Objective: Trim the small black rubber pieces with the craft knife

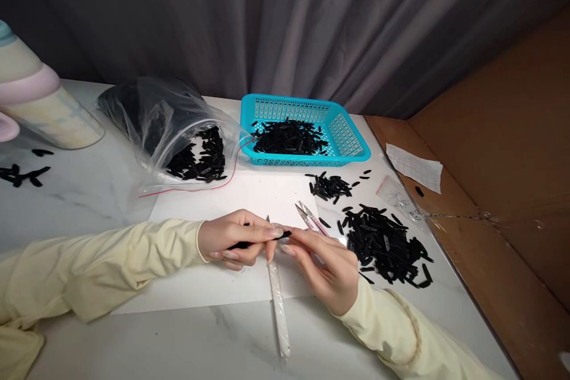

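Note:
My left hand [238, 238] pinches a small black flat piece [282, 236] over a white paper sheet [222, 285]. My right hand [327, 270] meets it from the right, fingertips touching the same piece, with small snips [309, 217] held under its fingers, blades pointing away. A white wrapped tool [279, 309] lies on the table just below both hands. A heap of black pieces [385, 243] sits right of my right hand, with a smaller heap [329, 186] behind it.
A turquoise basket [351, 136] holds more black pieces at the back. A clear plastic bag [178, 130] of pieces lies to its left. A pastel container [40, 101] stands far left. A brown cardboard wall [503, 148] borders the right, with a paper slip [414, 166].

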Demonstrator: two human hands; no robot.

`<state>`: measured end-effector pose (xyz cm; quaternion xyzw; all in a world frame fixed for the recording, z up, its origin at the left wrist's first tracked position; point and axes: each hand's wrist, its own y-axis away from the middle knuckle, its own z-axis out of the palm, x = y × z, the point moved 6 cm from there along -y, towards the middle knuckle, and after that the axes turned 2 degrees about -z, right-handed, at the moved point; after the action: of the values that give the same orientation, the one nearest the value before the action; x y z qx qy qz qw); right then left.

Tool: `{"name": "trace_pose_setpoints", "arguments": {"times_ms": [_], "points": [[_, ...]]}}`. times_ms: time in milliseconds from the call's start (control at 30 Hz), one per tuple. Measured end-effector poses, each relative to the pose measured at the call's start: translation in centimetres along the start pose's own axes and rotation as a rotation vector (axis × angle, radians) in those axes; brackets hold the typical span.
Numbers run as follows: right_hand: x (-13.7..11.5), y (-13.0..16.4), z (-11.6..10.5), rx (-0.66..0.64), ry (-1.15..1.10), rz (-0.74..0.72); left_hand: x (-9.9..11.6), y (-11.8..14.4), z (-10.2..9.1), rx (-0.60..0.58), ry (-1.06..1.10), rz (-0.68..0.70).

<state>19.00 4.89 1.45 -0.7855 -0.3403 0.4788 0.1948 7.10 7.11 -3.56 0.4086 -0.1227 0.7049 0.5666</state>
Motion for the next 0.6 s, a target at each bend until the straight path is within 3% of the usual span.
{"name": "trace_pose_setpoints", "arguments": {"times_ms": [467, 600], "points": [[-0.21, -0.22, 0.2, 0.006, -0.06, -0.081, 0.22, 0.07, -0.16, 0.054, -0.058, 0.003], [0.11, -0.44, 0.45, -0.012, -0.124, 0.009, 0.02, 0.14, -0.28, 0.063, -0.098, 0.003]]}}
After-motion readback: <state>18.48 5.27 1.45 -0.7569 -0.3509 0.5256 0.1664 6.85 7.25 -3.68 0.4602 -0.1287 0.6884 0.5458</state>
